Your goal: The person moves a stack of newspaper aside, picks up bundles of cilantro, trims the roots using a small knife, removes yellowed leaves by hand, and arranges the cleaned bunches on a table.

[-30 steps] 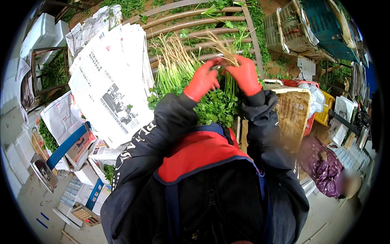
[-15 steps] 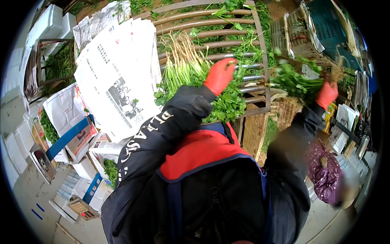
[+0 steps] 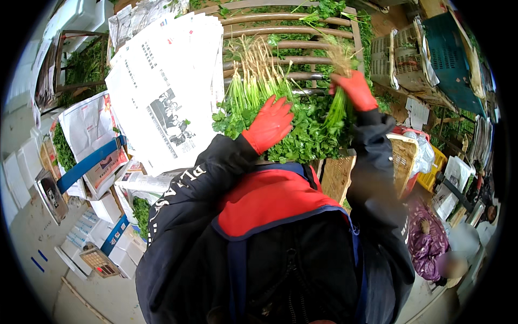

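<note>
Herbs (image 3: 338,110), right grip (image 3: 356,90) clasping, left grip (image 3: 268,126) splayed

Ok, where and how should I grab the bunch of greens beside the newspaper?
Probably around the bare stems, between roots and leaves, coming from above, on the right: the stems lie bunched side by side there, the leaves spread at the near end, and newspaper borders the left.

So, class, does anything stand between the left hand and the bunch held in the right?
Nothing visible does: between the left hand and the bunch in the right hand, only leafy greens show, apparently lying low on the slatted rack.
</note>
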Demonstrator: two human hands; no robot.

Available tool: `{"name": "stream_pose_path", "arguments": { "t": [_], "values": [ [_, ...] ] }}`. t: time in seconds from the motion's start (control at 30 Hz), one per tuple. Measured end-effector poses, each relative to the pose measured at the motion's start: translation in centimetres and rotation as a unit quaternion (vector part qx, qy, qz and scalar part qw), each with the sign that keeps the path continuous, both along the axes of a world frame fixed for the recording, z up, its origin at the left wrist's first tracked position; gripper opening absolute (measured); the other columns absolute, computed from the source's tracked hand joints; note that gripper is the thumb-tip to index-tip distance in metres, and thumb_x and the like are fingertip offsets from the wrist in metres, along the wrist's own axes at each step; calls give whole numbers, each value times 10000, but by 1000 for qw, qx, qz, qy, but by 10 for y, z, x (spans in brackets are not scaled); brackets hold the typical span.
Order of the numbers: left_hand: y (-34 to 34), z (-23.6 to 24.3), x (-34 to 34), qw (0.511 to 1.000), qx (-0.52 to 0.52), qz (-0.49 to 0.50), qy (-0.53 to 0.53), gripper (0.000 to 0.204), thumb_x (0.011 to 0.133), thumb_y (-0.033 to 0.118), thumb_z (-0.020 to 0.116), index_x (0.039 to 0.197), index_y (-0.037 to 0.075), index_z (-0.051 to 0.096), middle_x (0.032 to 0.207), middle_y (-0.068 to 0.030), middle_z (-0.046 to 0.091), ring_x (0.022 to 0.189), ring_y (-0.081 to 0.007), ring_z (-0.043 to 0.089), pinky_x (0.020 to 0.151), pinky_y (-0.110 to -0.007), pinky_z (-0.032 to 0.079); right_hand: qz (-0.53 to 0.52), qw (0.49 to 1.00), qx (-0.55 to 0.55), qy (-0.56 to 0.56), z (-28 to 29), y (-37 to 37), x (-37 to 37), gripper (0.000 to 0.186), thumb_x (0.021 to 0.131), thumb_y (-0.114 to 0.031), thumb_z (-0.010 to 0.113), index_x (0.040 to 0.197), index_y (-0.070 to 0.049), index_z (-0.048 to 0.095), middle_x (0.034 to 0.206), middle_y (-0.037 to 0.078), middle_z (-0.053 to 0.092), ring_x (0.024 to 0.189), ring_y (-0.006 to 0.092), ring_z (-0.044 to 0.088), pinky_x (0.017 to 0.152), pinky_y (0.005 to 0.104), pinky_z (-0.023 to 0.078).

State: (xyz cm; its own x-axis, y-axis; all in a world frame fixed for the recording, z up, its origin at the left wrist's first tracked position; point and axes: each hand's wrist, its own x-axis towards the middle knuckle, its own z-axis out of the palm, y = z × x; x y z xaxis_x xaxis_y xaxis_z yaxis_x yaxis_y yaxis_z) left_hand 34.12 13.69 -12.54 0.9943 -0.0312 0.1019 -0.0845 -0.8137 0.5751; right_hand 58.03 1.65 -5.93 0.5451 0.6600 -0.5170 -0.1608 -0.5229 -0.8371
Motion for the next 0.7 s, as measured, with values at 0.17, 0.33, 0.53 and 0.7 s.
{"name": "stream_pose_path", "arguments": {
  "t": [0.17, 0.33, 0.53, 0.7],
  "values": [
    [3, 8, -13, 998, -24, 46, -27, 407, 775, 165, 617, 1154, 36, 549, 1140, -155, 537, 1182, -340, 444, 1049, -494, 283, 181, 948, -135, -226, -57, 57, -21, 384, 742, -330, 677, 912, 14, 662, 754, 162, 653, 699, 293, 639, 670, 380, 501],
    [-5, 5, -14, 996, -16, 92, -4, 342, 781, 181, 618, 1090, 38, 586, 1062, -140, 561, 1159, -324, 463, 1044, -484, 290, 239, 889, -178, -347, -83, 90, -75, 335, 749, -330, 642, 925, -45, 639, 888, 209, 642, 880, 380, 611, 758, 454, 494],
    [-2, 12, -17, 993, -36, 114, 7, 300, 802, 187, 605, 1065, 43, 596, 1045, -133, 574, 1133, -319, 480, 1043, -471, 293, 46, 992, -20, -114, -53, 34, 9, 257, 760, -257, 588, 874, -43, 674, 787, 192, 658, 695, 352, 642, 700, 396, 499],
    [-4, 12, -2, 991, -2, 132, -3, 306, 817, 174, 581, 1100, 58, 591, 969, -114, 571, 1029, -300, 511, 936, -440, 361, -11, 905, -231, -357, -22, -16, 79, 285, 756, -277, 584, 865, -28, 669, 762, 171, 662, 682, 310, 653, 672, 391, 495]
  ]
}}
